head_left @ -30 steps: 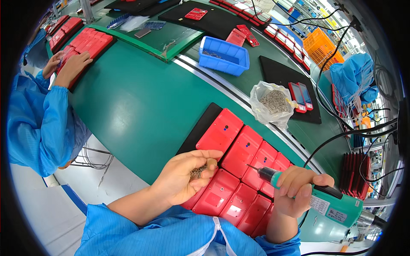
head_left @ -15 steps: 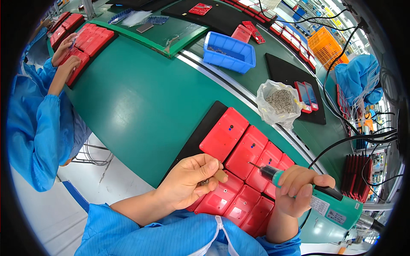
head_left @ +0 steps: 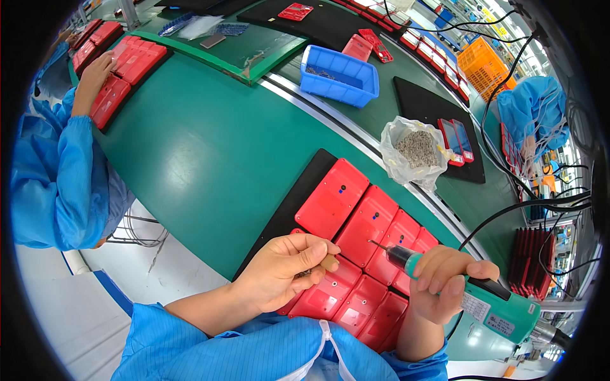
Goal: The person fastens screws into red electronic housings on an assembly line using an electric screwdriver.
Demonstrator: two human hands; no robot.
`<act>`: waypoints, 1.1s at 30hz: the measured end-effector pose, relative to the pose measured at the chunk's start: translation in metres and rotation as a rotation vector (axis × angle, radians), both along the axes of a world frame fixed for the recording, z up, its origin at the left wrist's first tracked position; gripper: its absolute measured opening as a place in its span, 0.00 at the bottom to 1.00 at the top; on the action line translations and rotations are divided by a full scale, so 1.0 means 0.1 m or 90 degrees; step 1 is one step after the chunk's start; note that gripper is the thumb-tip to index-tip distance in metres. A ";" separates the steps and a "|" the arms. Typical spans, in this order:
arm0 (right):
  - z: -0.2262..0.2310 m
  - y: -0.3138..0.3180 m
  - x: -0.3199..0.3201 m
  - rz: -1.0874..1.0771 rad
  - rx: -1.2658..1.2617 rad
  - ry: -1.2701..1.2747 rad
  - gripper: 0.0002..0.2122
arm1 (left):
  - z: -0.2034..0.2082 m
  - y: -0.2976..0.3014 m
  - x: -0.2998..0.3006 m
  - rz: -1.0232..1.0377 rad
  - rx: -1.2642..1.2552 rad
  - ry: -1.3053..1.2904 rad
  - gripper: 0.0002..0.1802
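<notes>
In my right hand point(head_left: 441, 279) is a green electric screwdriver point(head_left: 508, 311), its thin bit pointing left over the red casings. My left hand point(head_left: 283, 270) is closed above the near casings, thumb against fingers. Small metal screws point(head_left: 305, 273) show partly in its curled fingers. A tan cover point(head_left: 330, 262), perhaps a finger cot, shows at a fingertip. Beneath both hands, several red plastic casings point(head_left: 333, 197) lie in rows on a black mat point(head_left: 279, 213). The far ones have a small dark hole and a blue spot; the screwdriver bit is apart from them.
A clear plastic bag of screws point(head_left: 416, 152) stands beyond the casings, near a blue bin point(head_left: 340, 79) holding small metal parts. Black cables point(head_left: 527, 206) hang at the right. At the far left, a co-worker's hand point(head_left: 95, 76) rests at other red casings point(head_left: 136, 60) on the green table point(head_left: 190, 146).
My left thumb and fingers have shifted slightly; my right hand and the screwdriver stay put. The co-worker's arm at the left has moved up and away along the casings.
</notes>
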State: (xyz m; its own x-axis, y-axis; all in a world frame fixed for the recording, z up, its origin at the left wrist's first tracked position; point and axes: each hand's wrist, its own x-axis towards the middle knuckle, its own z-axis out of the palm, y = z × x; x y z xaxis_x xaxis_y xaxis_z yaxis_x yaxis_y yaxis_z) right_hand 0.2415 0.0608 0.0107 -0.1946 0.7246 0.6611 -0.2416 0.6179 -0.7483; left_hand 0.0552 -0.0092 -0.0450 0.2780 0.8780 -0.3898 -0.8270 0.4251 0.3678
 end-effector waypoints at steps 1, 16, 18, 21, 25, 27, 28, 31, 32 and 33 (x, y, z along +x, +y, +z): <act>0.00 0.01 0.03 0.002 0.001 0.006 0.12 | 0.01 0.01 0.02 -0.002 -0.001 0.006 0.11; 0.01 -0.01 0.02 0.012 0.002 -0.008 0.13 | -0.04 0.00 0.01 -0.013 0.029 0.010 0.13; 0.00 -0.01 0.02 0.009 0.013 -0.011 0.13 | -0.04 0.00 0.01 -0.012 0.045 0.006 0.14; 0.01 0.00 0.00 0.008 0.028 -0.019 0.13 | -0.04 0.00 0.01 -0.012 0.050 0.010 0.14; 0.01 0.00 -0.01 0.018 0.046 -0.033 0.13 | -0.04 0.01 0.00 -0.020 0.053 0.014 0.14; 0.01 0.00 -0.01 0.024 0.047 -0.034 0.13 | -0.04 0.01 0.00 -0.020 0.054 0.015 0.14; 0.02 0.00 -0.01 0.031 0.048 -0.035 0.13 | -0.04 0.01 0.00 -0.020 0.053 0.015 0.14; 0.03 0.00 0.00 0.058 0.052 -0.051 0.12 | -0.03 0.01 0.00 -0.022 0.053 0.016 0.14; 0.03 0.01 0.01 0.058 0.051 -0.052 0.12 | -0.03 0.00 0.00 -0.021 0.051 0.015 0.14; 0.03 0.01 0.01 0.065 0.053 -0.058 0.12 | -0.04 0.00 0.01 -0.020 0.049 0.013 0.14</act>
State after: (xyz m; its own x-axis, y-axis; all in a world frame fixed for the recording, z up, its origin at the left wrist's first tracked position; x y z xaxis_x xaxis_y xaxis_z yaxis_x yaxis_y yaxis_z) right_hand 0.2425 0.0619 0.0136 -0.3260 0.6416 0.6943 -0.2394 0.6545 -0.7172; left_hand 0.0558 -0.0090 -0.0485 0.2985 0.8967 -0.3269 -0.8057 0.4204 0.4174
